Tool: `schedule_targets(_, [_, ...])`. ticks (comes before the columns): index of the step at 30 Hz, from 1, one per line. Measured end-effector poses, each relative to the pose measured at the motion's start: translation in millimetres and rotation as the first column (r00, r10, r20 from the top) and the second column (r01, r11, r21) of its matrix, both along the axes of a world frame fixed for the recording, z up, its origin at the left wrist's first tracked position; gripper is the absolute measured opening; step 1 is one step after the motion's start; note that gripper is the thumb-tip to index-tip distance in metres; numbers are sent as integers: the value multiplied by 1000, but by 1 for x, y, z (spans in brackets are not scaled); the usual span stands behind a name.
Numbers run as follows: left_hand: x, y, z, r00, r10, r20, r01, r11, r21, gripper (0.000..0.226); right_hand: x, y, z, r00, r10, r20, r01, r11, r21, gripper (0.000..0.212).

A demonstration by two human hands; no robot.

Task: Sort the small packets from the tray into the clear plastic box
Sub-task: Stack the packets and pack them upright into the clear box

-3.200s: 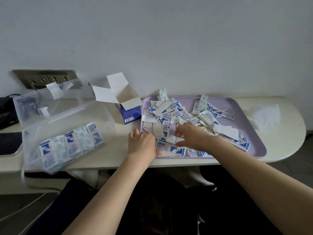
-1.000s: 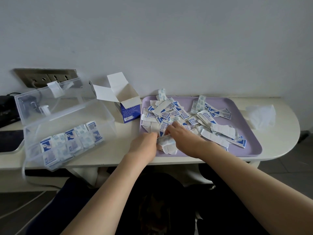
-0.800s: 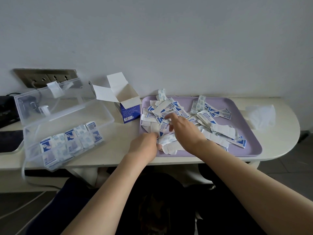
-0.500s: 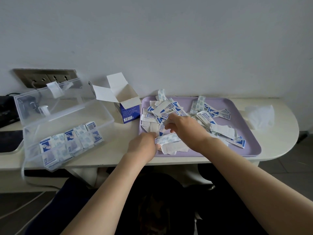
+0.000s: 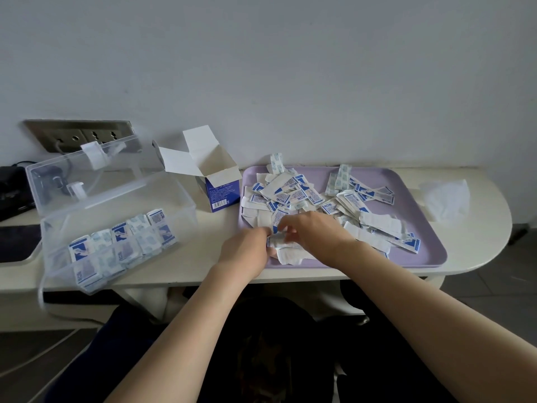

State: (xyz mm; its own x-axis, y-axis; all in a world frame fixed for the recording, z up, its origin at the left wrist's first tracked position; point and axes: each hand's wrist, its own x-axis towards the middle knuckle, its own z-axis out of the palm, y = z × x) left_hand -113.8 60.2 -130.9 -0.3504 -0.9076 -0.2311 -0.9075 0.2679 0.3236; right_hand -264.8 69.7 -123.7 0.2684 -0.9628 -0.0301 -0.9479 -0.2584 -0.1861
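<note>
A lilac tray (image 5: 430, 251) on the white table holds a heap of small blue-and-white packets (image 5: 293, 196). Over the tray's near left corner my left hand (image 5: 247, 253) grips a small stack of packets (image 5: 279, 241). My right hand (image 5: 313, 232) meets it from the right, and its curled fingertips pinch the same stack. More loose packets lie under my right hand, partly hidden. The clear plastic box (image 5: 116, 222) stands open at the left, with a row of packets (image 5: 122, 242) packed along its near side.
An open blue-and-white carton (image 5: 215, 181) stands between the box and the tray. A crumpled clear wrapper (image 5: 444, 199) lies right of the tray. A wall socket plate (image 5: 78, 135) sits behind the box's raised lid. Dark objects lie at the far left.
My right hand reached into the heap and came back to the stack in my left hand. The stack at the tray's near left corner has been gathered tighter between both hands.
</note>
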Motion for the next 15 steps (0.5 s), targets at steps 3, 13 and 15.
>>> schedule_targets(3, [-1, 1, 2, 1000, -18, -11, 18, 1000, -19, 18, 2, 0, 0, 994, 70, -83, -73, 997, -33, 23])
schedule_targets(13, [-4, -2, -3, 999, 8, -47, -14, 990, -137, 20, 10, 2, -11, 999, -52, -9, 51, 992, -114, 32])
schedule_targets(15, [-3, -2, -4, 1000, 25, 10, -23, 991, -132, 24, 9, 5, -17, 981, -179, 81, 182, 983, -34, 41])
